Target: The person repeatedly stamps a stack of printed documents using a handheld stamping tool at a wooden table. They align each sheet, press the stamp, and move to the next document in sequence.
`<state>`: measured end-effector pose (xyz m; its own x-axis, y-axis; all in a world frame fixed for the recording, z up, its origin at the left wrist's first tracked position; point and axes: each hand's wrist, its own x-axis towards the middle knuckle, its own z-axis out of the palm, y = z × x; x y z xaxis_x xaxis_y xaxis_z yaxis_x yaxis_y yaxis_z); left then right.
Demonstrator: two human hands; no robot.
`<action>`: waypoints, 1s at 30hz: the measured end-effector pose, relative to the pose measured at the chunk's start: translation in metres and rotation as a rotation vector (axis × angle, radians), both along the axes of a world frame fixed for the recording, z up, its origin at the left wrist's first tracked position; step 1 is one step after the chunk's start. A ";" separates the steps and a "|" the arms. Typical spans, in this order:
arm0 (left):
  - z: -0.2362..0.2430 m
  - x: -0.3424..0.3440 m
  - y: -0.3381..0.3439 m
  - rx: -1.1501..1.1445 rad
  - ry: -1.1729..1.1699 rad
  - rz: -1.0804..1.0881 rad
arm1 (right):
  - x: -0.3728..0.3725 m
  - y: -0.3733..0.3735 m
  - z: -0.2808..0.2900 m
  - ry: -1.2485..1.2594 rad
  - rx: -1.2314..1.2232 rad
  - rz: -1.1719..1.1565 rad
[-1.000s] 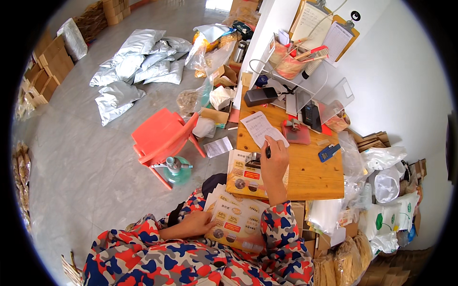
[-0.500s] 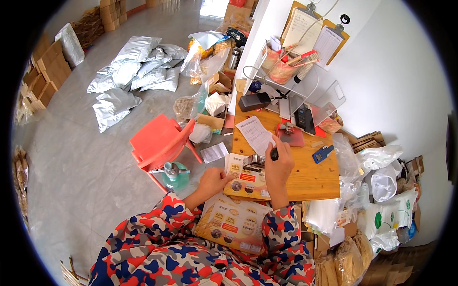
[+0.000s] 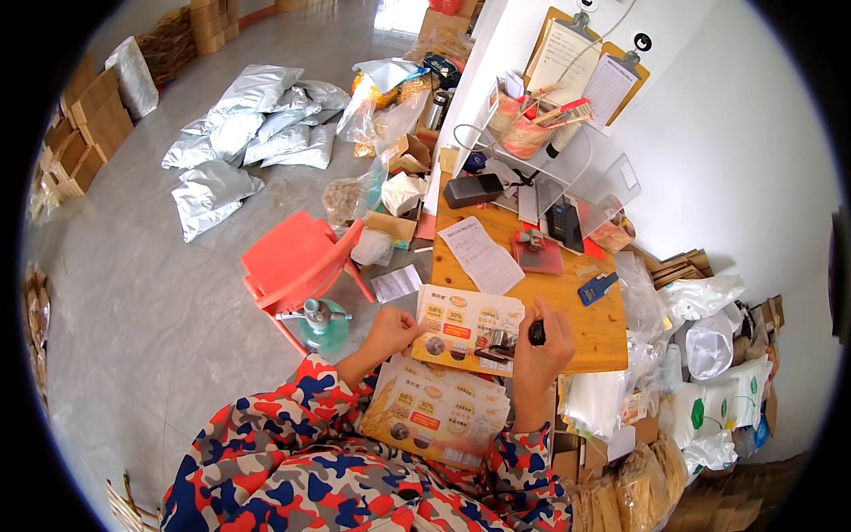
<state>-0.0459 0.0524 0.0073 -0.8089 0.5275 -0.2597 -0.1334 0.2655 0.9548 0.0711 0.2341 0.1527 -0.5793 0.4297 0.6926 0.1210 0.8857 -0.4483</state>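
Observation:
My right hand (image 3: 548, 353) is wrapped round the black knob of a metal-framed hand stamp (image 3: 496, 344). The stamp's frame is over the lower right corner of a flat printed packaging bag (image 3: 456, 324), which lies on the near left part of the wooden table (image 3: 585, 341). Whether the stamp touches the bag I cannot tell. At the bag's left edge, my left hand (image 3: 393, 332) pinches the margin between thumb and fingers. A loose stack of similar bags (image 3: 434, 412) rests on my lap, just below the table edge.
Beyond the bag are a written sheet (image 3: 480, 254), a red ink pad (image 3: 538, 254) and a blue tool (image 3: 598, 288). A red plastic chair (image 3: 297, 257) and a green spray bottle (image 3: 324, 328) stand left. Plastic bags (image 3: 709, 337) crowd the right side; silver sacks (image 3: 257, 120) lie on the floor.
My right hand and the stamp have moved right and nearer to me, from the bag's upper right part to its lower right corner. The left hand stays at the bag's left edge.

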 end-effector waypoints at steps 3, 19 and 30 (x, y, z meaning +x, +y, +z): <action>0.009 0.001 0.000 -0.064 0.049 0.003 | 0.005 -0.003 -0.003 -0.008 -0.041 0.001; 0.019 0.008 -0.006 -0.160 0.090 0.003 | 0.016 -0.006 -0.004 0.016 -0.069 -0.008; 0.012 0.011 -0.015 -0.055 0.124 0.049 | 0.020 -0.008 0.001 0.033 -0.042 -0.010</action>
<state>-0.0354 0.0371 0.0193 -0.8608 0.4746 -0.1840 -0.0297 0.3140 0.9490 0.0908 0.2257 0.1534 -0.5519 0.4646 0.6925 0.1140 0.8647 -0.4892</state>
